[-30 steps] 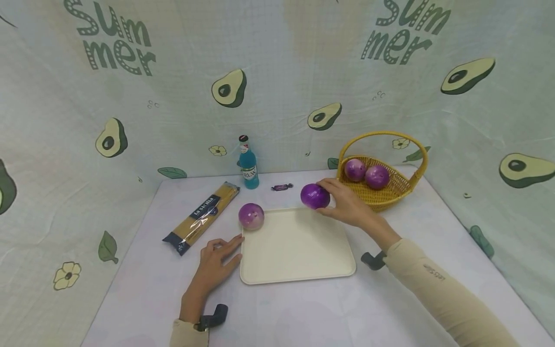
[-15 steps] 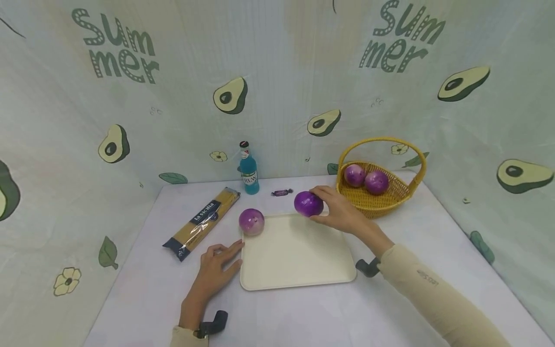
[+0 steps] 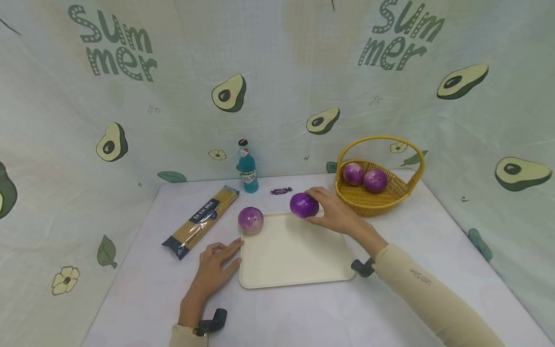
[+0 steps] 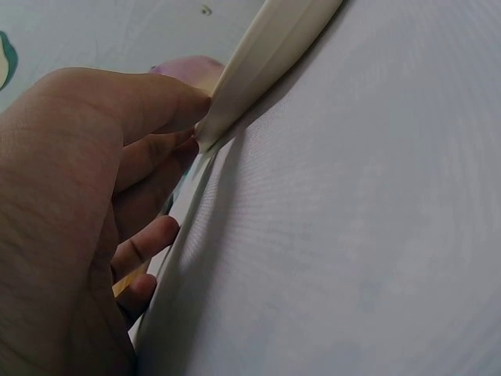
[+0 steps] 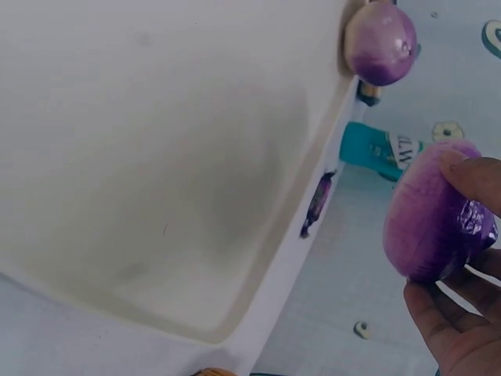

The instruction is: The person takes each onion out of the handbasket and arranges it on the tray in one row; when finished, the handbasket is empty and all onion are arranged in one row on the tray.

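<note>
A purple vegetable (image 3: 304,205) is gripped between the thumb and fingers of the right hand (image 3: 336,214), the nearer one, and is held clear of the cream tray (image 3: 295,255), by its far edge; no marked long axis is shown. A second purple vegetable (image 3: 250,220) is seated leftward at the tray's far-left corner. The tray's left edge is touched by the left hand (image 3: 214,267), its fingers loosely extended. "la sicilia" is printed on the packet (image 3: 201,222), apparently "RLW" on the blue bottle (image 3: 248,176), and "summer" on the backdrop (image 3: 269,58); the candy's (image 3: 281,191) lettering cannot be read.
</note>
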Motion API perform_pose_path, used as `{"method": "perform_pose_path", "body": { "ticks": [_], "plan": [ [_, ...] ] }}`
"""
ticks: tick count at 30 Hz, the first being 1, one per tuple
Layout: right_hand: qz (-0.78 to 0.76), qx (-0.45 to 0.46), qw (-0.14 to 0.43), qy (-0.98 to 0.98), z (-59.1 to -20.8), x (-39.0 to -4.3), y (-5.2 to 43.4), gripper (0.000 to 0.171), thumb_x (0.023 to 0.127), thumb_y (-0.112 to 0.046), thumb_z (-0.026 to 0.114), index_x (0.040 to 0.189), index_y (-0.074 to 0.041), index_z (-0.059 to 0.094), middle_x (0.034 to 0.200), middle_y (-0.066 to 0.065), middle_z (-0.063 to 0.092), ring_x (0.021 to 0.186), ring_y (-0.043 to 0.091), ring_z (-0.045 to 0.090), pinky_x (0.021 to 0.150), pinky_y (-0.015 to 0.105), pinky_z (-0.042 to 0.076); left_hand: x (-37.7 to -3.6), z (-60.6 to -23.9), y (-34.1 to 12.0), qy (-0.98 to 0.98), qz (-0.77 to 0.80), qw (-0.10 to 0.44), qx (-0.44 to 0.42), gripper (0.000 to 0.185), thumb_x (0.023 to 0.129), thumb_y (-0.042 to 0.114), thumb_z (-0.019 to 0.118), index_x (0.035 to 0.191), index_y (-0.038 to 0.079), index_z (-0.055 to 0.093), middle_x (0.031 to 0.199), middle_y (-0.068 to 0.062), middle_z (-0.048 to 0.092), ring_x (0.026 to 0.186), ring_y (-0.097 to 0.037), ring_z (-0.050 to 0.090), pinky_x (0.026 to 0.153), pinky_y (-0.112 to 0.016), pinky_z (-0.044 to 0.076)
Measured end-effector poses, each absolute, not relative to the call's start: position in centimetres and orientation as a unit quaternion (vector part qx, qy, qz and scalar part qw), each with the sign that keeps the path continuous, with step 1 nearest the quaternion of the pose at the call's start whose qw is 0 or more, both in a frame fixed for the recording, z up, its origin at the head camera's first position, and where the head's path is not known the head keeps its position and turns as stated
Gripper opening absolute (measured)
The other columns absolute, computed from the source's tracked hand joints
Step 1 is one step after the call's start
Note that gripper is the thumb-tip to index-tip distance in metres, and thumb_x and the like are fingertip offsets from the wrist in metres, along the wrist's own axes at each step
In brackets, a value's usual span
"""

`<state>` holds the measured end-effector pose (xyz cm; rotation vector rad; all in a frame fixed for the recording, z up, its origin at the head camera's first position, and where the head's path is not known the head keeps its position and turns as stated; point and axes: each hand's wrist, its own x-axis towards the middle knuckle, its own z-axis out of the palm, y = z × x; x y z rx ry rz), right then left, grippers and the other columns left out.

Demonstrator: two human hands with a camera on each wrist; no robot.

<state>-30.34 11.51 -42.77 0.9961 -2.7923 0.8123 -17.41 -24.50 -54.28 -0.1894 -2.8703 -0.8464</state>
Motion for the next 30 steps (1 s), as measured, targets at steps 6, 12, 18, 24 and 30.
{"method": "perform_pose_path", "body": {
  "ticks": [6, 12, 18, 24, 30],
  "plan": [
    [0.267, 0.333, 0.040, -0.903, -43.1, -30.4, 11.4, 0.074, 0.082, -0.027, 0.085, 0.144, -0.005, 0.050, 0.146, 0.015, 0.048, 0.130, 0.035, 0.050, 0.104, 0.050, 0.043, -17.4, -54.1, -24.5, -0.954, -0.283, 0.072, -0.065, 0.048, 0.098, 0.040, 0.063, 0.145, 0.035, 0.054, 0.149, 0.012, 0.050, 0.120, -0.021, 0.041, 0.103, -0.052, 0.024],
    [0.266, 0.337, 0.034, -0.903, -43.1, -30.3, 10.9, 0.075, 0.082, -0.026, 0.085, 0.144, -0.005, 0.050, 0.147, 0.014, 0.047, 0.132, 0.034, 0.048, 0.105, 0.050, 0.042, -17.6, -54.2, -24.4, -0.956, -0.281, 0.067, -0.061, 0.049, 0.098, 0.042, 0.061, 0.146, 0.037, 0.052, 0.149, 0.014, 0.049, 0.122, -0.021, 0.040, 0.103, -0.050, 0.023],
    [0.262, 0.332, 0.021, -0.906, -43.2, -30.2, 10.4, 0.075, 0.083, -0.028, 0.084, 0.146, -0.006, 0.048, 0.148, 0.013, 0.046, 0.133, 0.033, 0.048, 0.105, 0.049, 0.042, -17.7, -54.3, -24.4, -0.953, -0.288, 0.072, -0.066, 0.049, 0.098, 0.040, 0.062, 0.146, 0.037, 0.052, 0.149, 0.014, 0.049, 0.123, -0.022, 0.040, 0.103, -0.049, 0.024],
    [0.274, 0.340, 0.015, -0.900, -43.4, -30.2, 9.8, 0.075, 0.082, -0.025, 0.085, 0.145, -0.004, 0.049, 0.148, 0.015, 0.047, 0.132, 0.034, 0.049, 0.105, 0.048, 0.042, -17.6, -54.3, -24.5, -0.953, -0.286, 0.074, -0.072, 0.049, 0.098, 0.039, 0.062, 0.146, 0.036, 0.053, 0.149, 0.013, 0.049, 0.123, -0.022, 0.041, 0.101, -0.049, 0.025],
    [0.279, 0.344, 0.007, -0.897, -43.7, -30.1, 9.3, 0.076, 0.082, -0.023, 0.085, 0.145, -0.003, 0.048, 0.148, 0.016, 0.046, 0.132, 0.036, 0.048, 0.104, 0.050, 0.043, -17.6, -54.2, -24.7, -0.955, -0.281, 0.070, -0.066, 0.049, 0.098, 0.040, 0.062, 0.146, 0.036, 0.052, 0.149, 0.014, 0.049, 0.122, -0.021, 0.041, 0.103, -0.049, 0.025]
  ]
}}
